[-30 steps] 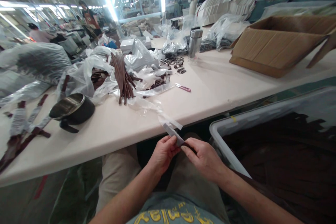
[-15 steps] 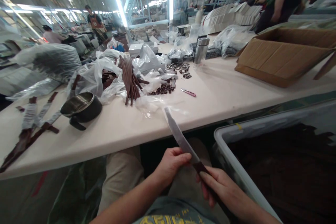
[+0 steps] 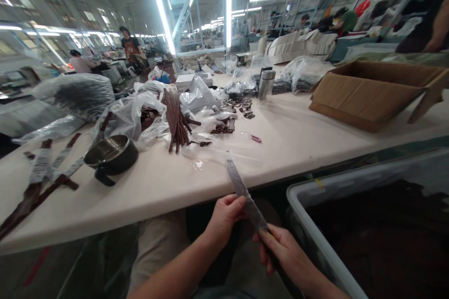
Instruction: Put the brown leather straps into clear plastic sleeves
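Observation:
A long dark strap in a thin translucent plastic sleeve (image 3: 237,181) slants from the table edge down to my lap. Near its middle, my left hand (image 3: 227,215) pinches the sleeve between thumb and fingers. Lower down, my right hand (image 3: 280,245) is closed around the strap, its thumb on top. The strap's lower end passes under my right forearm. Beyond the sleeve's tip, clear plastic film (image 3: 210,153) lies on the white table (image 3: 287,149).
A black-handled metal pot (image 3: 114,156), wrapped straps (image 3: 42,163), a strap bundle (image 3: 174,119), buckles (image 3: 222,127), a pink-handled cutter (image 3: 256,138) and a steel flask (image 3: 266,85) stand or lie on the table. A cardboard box (image 3: 358,98) is at right; a grey bin (image 3: 308,217) stands beside my lap.
My right hand has moved closer to my left along the strap. The sleeve now reaches my right hand, covering brown strap that was bare between the hands. The view has tilted up slightly.

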Tool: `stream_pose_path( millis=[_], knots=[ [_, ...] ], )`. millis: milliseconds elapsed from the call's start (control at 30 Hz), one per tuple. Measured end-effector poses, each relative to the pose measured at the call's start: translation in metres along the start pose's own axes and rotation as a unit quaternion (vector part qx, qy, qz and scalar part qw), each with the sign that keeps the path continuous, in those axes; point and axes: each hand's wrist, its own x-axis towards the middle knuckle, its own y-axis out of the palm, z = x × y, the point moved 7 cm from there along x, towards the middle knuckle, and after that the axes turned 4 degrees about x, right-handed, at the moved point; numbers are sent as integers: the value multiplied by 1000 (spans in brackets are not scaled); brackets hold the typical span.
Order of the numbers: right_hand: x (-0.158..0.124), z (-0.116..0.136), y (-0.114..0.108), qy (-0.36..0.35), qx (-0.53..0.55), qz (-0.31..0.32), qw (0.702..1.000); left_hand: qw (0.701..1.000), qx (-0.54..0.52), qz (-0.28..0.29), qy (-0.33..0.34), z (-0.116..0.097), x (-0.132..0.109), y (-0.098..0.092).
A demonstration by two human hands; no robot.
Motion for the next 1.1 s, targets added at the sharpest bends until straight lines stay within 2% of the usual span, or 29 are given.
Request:
stream_pose_path(
  millis=[167, 333, 567, 667, 767, 900, 967, 1100],
  knots=[
    [7, 15, -1, -24, 4, -9, 1000, 999, 29, 16, 12, -1, -3, 8],
    [-5, 6, 7, -16, 4, -10, 1000, 1000, -4, 12, -23, 6, 2, 10],
    [2, 16, 8, -42, 24, -25, 999, 997, -15, 71, -23, 16, -10, 21],
    [4, 20, 7, -50, 29, -15, 998, 997, -11, 75, -22, 18, -9, 22],
    [-8, 12, 5, -62, 1, 16, 998, 998, -7, 52, -24, 15, -5, 16],
    [-27, -23, 0, -17, -39, 36, 998, 1000, -7, 12, -27, 14, -6, 8],
    [-29, -30, -3, 0, -49, 11, 999, 998, 6, 37, -50, 24, -13, 13],
    [-22, -12, -3, -37, -49, -29, 998, 992, 39, 106, -59, 43, -29, 27]
  ],
)
